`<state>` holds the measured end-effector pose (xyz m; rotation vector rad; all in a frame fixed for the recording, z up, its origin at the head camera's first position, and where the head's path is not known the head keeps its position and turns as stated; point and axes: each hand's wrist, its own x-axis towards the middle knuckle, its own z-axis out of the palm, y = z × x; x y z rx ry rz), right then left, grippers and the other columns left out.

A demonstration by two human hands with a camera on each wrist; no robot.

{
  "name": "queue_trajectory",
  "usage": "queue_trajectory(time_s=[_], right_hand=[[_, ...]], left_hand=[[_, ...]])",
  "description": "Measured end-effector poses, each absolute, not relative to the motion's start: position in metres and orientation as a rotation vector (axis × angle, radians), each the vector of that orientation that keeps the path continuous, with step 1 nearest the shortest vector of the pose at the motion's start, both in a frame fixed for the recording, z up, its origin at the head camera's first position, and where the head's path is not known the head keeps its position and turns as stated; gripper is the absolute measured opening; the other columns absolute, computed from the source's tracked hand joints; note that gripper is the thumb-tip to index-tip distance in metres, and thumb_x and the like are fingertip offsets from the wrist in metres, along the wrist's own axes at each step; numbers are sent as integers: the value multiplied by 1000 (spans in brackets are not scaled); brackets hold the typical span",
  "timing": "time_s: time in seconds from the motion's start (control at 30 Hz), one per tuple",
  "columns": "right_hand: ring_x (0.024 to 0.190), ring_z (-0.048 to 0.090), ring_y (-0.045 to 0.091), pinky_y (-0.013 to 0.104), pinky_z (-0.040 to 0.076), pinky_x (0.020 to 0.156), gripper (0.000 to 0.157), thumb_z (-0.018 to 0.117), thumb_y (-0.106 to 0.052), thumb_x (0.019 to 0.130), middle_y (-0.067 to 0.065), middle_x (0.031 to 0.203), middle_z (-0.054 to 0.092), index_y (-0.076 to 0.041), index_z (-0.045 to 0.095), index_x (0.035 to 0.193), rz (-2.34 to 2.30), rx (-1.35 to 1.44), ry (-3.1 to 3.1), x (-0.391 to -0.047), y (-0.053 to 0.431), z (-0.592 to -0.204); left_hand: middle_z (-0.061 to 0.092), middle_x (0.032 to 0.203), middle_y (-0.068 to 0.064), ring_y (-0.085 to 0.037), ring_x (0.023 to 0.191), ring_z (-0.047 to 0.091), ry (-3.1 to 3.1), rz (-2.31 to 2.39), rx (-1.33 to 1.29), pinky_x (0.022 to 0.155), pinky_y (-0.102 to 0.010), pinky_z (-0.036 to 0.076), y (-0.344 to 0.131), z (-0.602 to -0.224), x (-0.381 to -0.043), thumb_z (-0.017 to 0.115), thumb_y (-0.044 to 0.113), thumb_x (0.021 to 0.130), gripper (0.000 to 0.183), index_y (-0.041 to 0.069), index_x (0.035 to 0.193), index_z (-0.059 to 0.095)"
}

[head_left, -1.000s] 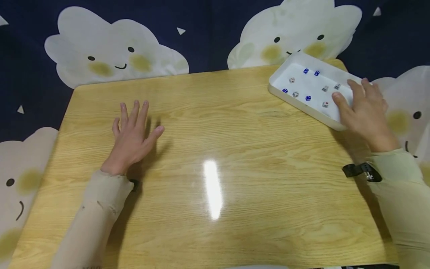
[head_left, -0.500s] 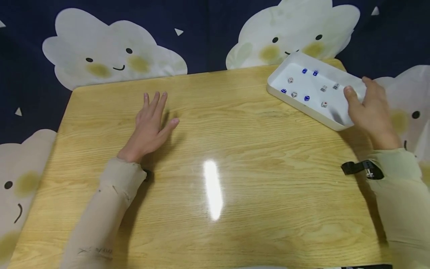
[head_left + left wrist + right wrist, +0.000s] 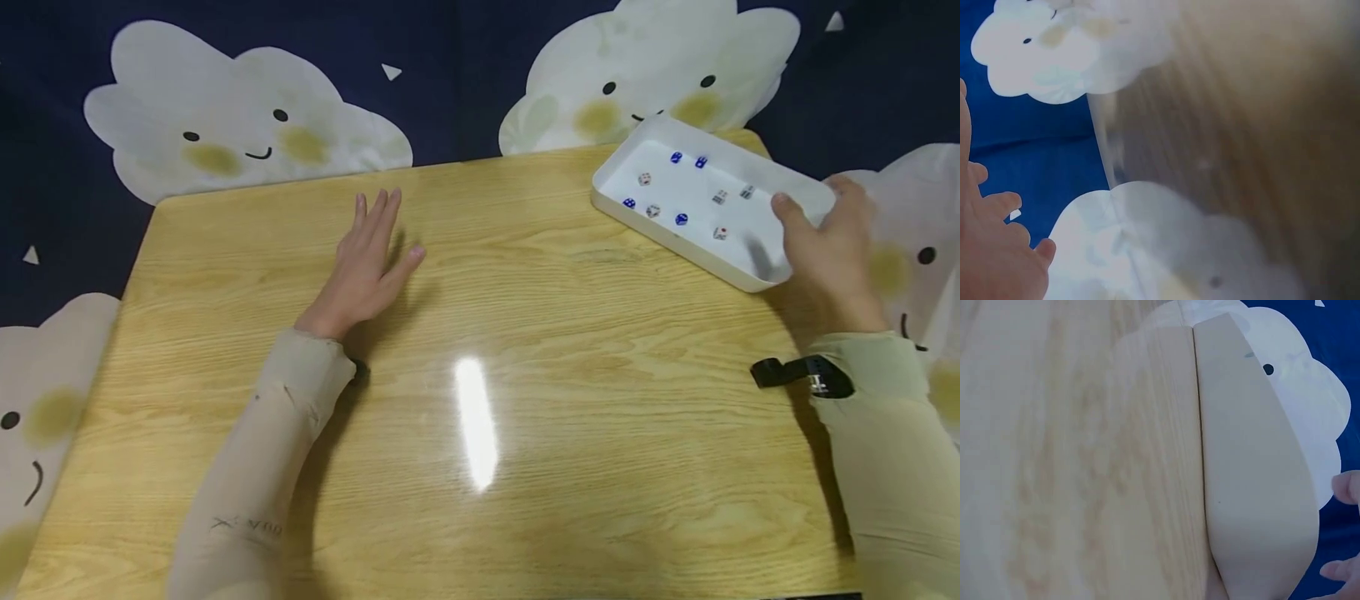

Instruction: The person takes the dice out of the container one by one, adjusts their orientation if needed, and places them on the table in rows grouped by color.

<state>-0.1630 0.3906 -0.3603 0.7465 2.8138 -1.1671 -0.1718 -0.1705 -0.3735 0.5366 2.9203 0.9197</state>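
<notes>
A shallow white tray (image 3: 671, 233) sits at the back right of the wooden table, with several blue and white dice spread over its floor. One blue die (image 3: 681, 219) is near its front wall. My right hand (image 3: 828, 258) holds the tray's right end, thumb over the inside and fingers beyond the outer wall, where they are partly hidden. In the right wrist view the tray's outer wall (image 3: 1254, 462) faces the camera. My left hand (image 3: 360, 267) is over the left half of the table, fingers extended and thumb spread, holding nothing.
The wooden table (image 3: 525, 317) has a bright light reflection near its middle. Dark blue cloth with white cloud faces (image 3: 247, 108) stands behind it and at both sides. A black strap (image 3: 787, 373) sticks out at my right wrist.
My left hand has moved right and farther from me, fingers still spread. My right hand has shifted from above the dice to the tray's right end. The tray stays in place.
</notes>
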Motion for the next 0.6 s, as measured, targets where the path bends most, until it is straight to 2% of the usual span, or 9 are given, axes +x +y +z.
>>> queue_trajectory(time_s=[0.17,0.37,0.47,0.57,0.6], right_hand=[[164,3,23,45,5,135,87,50,-51,101,6,176,-4,-29,-3,166,-1310,844,2771,-164,391,-361],[164,0,17,42,5,134,92,57,-36,101,-4,177,-3,-31,-9,165,-1386,906,2663,-165,390,-363],[162,-5,9,34,3,133,95,53,-15,101,-11,174,-8,-29,-16,164,-1452,921,2606,-165,390,-367],[159,-7,2,26,2,131,99,44,3,95,-13,172,-13,-26,-22,163,-1512,934,2589,-163,391,-371],[158,0,1,24,6,130,98,41,6,92,-11,173,-8,-25,-17,164,-1500,934,2610,-163,391,-372]], left_hand=[[0,176,-2,-24,163,-17,2909,952,530,126,-72,7,-161,-372,-185,35,68,103,82,32,167,-1],[5,176,-10,-37,163,-11,2896,957,547,124,-75,9,-153,-373,-202,36,62,106,81,24,168,2],[3,177,-4,-37,163,-12,2876,970,537,125,-75,7,-149,-374,-209,35,62,106,81,23,168,0],[-1,176,6,-32,163,-14,2841,983,524,126,-73,5,-144,-374,-213,33,65,105,81,27,167,-2],[-3,175,9,-31,163,-15,2830,982,522,126,-73,4,-142,-374,-215,32,67,105,82,28,167,-3]])
